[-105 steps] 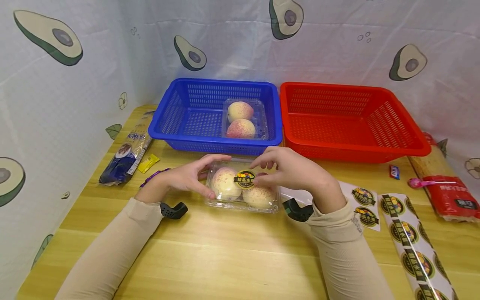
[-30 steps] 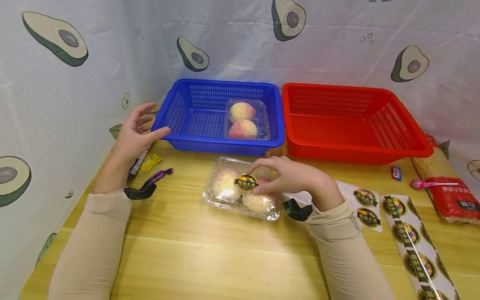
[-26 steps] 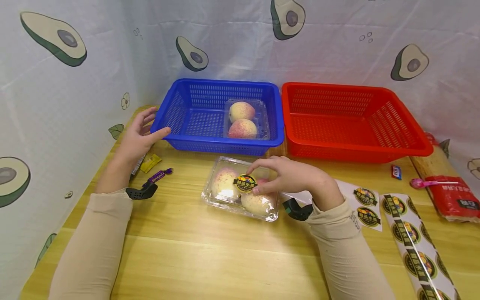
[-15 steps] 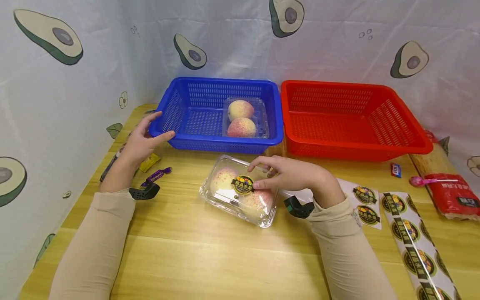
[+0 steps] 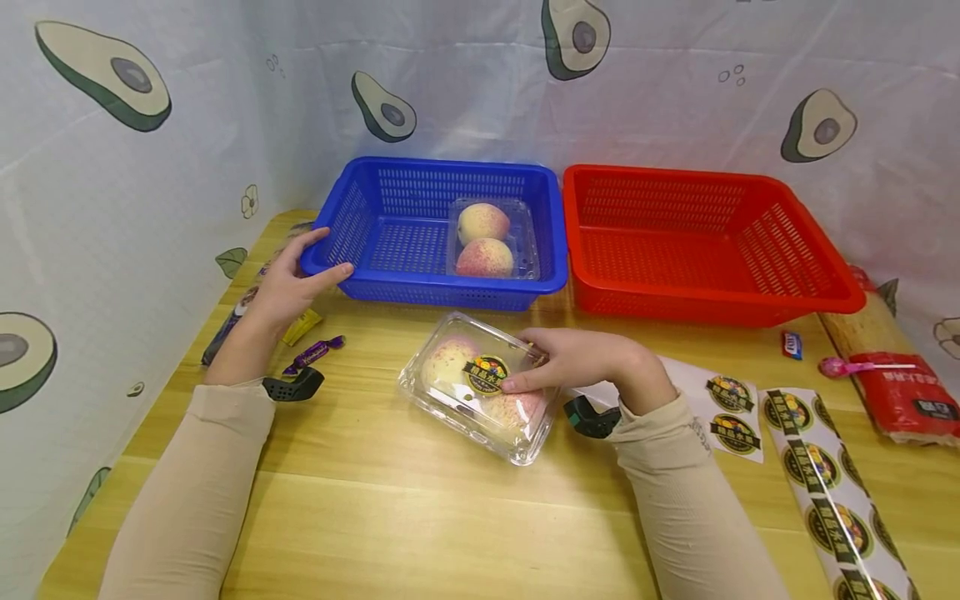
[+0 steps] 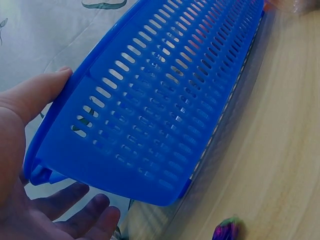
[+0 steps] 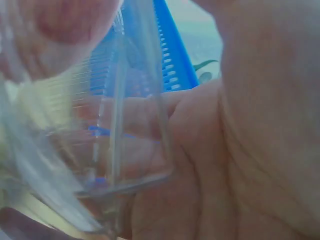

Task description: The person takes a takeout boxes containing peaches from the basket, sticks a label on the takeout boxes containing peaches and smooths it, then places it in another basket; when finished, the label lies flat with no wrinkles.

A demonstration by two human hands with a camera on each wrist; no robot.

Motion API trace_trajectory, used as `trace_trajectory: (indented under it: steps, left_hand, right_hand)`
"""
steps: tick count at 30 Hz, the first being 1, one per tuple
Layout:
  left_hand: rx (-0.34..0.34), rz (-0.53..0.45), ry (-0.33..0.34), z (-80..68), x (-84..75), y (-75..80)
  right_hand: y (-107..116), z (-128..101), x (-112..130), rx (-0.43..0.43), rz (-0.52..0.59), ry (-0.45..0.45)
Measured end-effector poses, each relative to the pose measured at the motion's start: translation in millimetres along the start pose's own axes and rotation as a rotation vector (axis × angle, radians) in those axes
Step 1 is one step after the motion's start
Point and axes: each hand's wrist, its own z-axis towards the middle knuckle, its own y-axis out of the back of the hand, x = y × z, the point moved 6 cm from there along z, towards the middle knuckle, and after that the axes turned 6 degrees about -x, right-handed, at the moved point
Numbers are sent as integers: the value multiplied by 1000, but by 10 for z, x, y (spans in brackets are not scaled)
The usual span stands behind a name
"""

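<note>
The right hand [image 5: 592, 360] grasps a clear clamshell box of peaches [image 5: 480, 385] tilted on the table, just in front of the blue basket [image 5: 360, 217], whose near left corner the left hand [image 5: 288, 283] holds.

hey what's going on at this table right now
A person's right hand holds a clear clamshell box of peaches, which bears a round sticker on its lid, on the wooden table. The left hand grips the corner of the blue basket, which holds another box of peaches. The red basket is empty.
</note>
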Motion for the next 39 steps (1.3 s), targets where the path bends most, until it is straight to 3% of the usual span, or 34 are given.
trace_trajectory:
  steps: [5,13,20,27,36,39]
  left_hand:
    - [-1,1,3,0,2,0]
    - [1,9,1,-1,-13,-6]
    - [-4,21,4,-19,-28,-5]
    - [-13,30,9,-12,-9,1]
    - [-2,17,17,7,38,1]
    - [0,5,24,6,40,3]
  right_hand:
    - [-34,26,-8,7,35,-5]
    - [-98,8,77,46,254,14]
    - [-90,14,187,-4,140,156]
    - [-129,26,335,1,187,250]
    - [-221,29,576,-94,307,194]
    - [-164,-1,620,-120,360,213]
